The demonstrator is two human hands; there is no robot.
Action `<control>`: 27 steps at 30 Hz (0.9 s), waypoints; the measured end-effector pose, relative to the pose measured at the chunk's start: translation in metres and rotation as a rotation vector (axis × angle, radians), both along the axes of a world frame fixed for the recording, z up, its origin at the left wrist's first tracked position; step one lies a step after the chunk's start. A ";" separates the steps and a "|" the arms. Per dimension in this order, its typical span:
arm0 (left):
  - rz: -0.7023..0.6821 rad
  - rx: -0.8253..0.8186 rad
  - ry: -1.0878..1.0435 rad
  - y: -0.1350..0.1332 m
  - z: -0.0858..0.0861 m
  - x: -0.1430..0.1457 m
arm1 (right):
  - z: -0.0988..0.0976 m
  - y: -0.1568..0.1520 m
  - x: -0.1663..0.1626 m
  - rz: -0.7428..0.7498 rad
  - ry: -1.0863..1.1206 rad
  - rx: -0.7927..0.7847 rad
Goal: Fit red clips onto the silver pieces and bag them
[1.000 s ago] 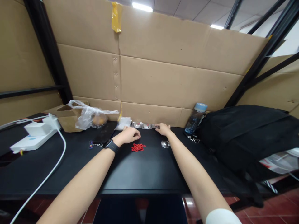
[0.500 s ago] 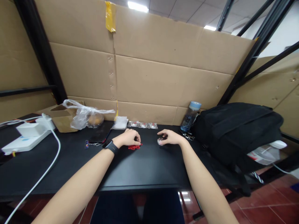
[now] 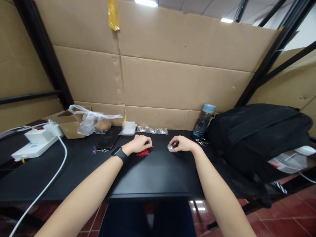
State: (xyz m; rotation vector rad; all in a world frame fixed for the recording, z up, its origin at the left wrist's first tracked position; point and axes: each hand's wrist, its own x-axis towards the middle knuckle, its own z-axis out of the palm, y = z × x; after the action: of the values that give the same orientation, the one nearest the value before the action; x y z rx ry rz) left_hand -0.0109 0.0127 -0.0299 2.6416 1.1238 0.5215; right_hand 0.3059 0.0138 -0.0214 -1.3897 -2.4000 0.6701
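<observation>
The right hand [image 3: 182, 144] is resting on the black tabletop [image 3: 153, 174] left of the water bottle [image 3: 203, 120], its grip closing on a small silver dome [image 3: 170, 147] with thumb and fingertips. Further left of the bottle, the left hand [image 3: 141, 144], wearing one black watch [image 3: 119, 153], is curling its fingers over a pile of red pieces [image 3: 145, 152]; whether that grip is clamping any, I cannot tell.

Three clear packets [image 3: 152, 130] are lying in a row left of the bottle, against the cardboard wall [image 3: 172, 82]. One white packet stack [image 3: 128, 128] is sitting beyond them. One black backpack [image 3: 256, 138] is slumping just right of the bottle. Far left of the bottle, one plastic bag [image 3: 92, 121] and one white power strip [image 3: 32, 144] are lying. The bottle's print is too small to read.
</observation>
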 end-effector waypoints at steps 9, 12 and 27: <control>0.016 -0.046 -0.380 0.000 0.004 0.002 | 0.006 -0.006 -0.010 0.015 0.179 0.079; 0.045 -0.049 -0.429 0.000 0.006 0.004 | 0.005 -0.007 -0.022 -0.012 0.269 0.111; 0.181 0.301 -0.410 -0.018 0.012 0.020 | -0.006 -0.026 -0.088 0.015 0.868 0.094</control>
State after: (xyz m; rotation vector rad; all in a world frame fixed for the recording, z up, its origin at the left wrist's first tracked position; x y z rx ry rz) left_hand 0.0093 -0.0053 -0.0183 2.4991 1.2303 1.2918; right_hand 0.2175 -0.0126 -0.0279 -0.7898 -1.7116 0.9102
